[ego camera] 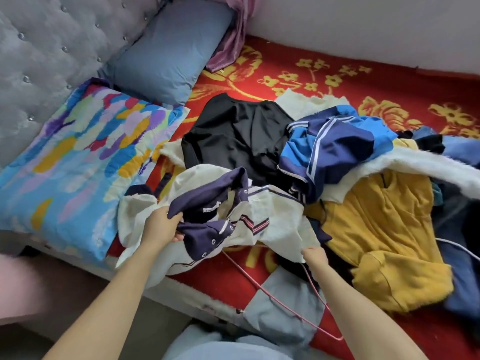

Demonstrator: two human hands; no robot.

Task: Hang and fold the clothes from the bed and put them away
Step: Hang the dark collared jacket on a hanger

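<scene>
Bed (pixel 285 66) holds clothes (pixel 384 229); left hand (pixel 161 227), right hand (pixel 315 255) grip shirt (pixel 275 211).

Two bare forearms (pixel 104 294), pale blue garment (pixel 207 346) below.

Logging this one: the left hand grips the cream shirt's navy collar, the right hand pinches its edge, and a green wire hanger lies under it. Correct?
Not quite: the hanger is pink, not green, as the head view shows. The rest holds: the left hand grips the navy collar of the cream shirt, and the right hand pinches its edge.
</scene>
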